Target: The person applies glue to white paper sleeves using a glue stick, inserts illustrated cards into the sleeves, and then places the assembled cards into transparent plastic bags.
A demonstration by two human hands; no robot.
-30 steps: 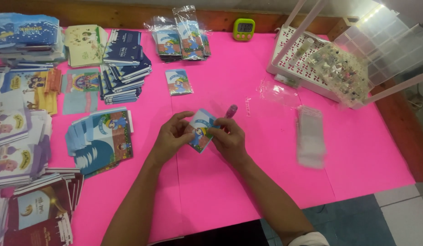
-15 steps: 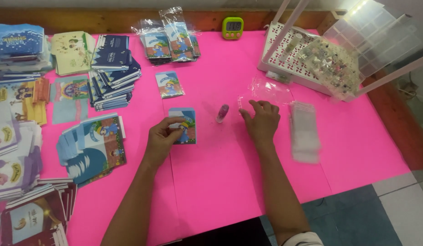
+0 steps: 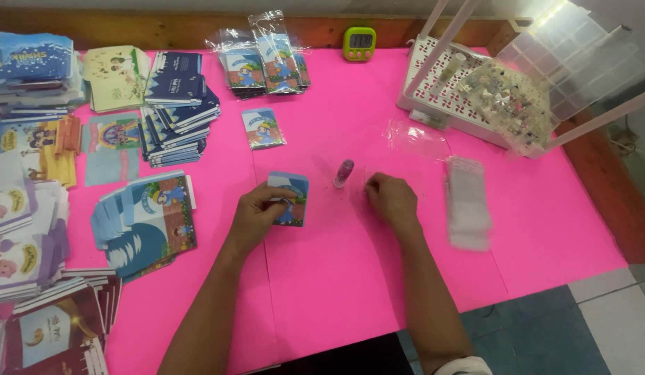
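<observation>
Lying flat on the pink table, just in front of the person, the small blue illustrated card is pinned under the left hand, whose fingers curl over its left edge and grasp it. A little to its right a small purple vial rests on the table, apart from both hands. The right hand sits just beyond the vial, its fingertips pinched low against the surface; something thin and clear may be between them, but whether it grips anything I cannot tell.

To do this well, my judgement is that the left hand should keep the card flat and square by one edge only, so its open side is free, while the right hand lifts any thin sleeve by a corner without creasing it and without knocking the vial, which could roll.

Further right lies a stack of clear sleeves, and behind it a crumpled clear bag near a white tray of small trinkets. At the back stand finished packets and a green timer; one packed card lies alone. Piles of printed cards crowd the left side.
</observation>
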